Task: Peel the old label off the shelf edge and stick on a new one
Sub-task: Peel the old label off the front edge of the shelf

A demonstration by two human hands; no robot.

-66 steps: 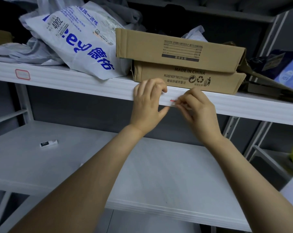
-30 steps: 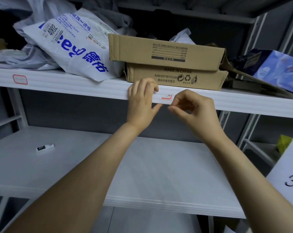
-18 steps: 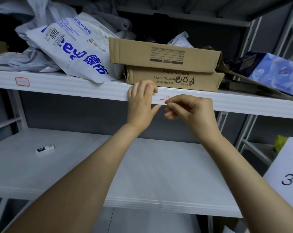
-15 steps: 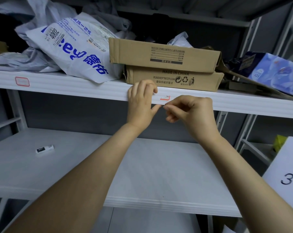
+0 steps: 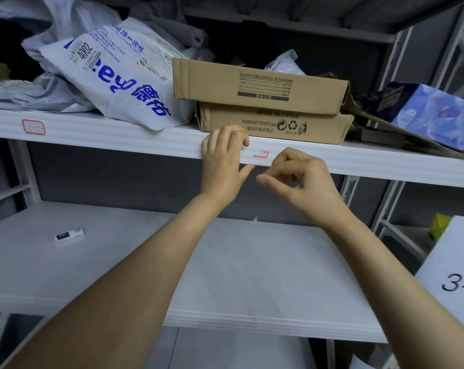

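A torn remnant of the old label (image 5: 261,155), white with a red corner line, still sticks to the white upper shelf edge (image 5: 145,141). My left hand (image 5: 222,163) grips the edge just left of the remnant, fingers curled over the front and thumb underneath. My right hand (image 5: 297,179) hovers just below and right of the remnant, off the edge, fingers curled and thumb stretched left, with nothing visible between them. A tiny white scrap (image 5: 255,219) shows below the hands.
Another red-bordered label (image 5: 33,127) sits far left on the same edge. Two flat cardboard boxes (image 5: 265,102), a courier bag (image 5: 113,78) and a blue tissue pack (image 5: 436,115) lie above. A small white tag (image 5: 68,234) lies on the lower shelf (image 5: 252,275). A sheet marked "3-" (image 5: 454,275) is at right.
My right hand picked at the label with its fingertips, then drew back down off the edge. Only a red-cornered remnant shows now. My left hand stayed put.
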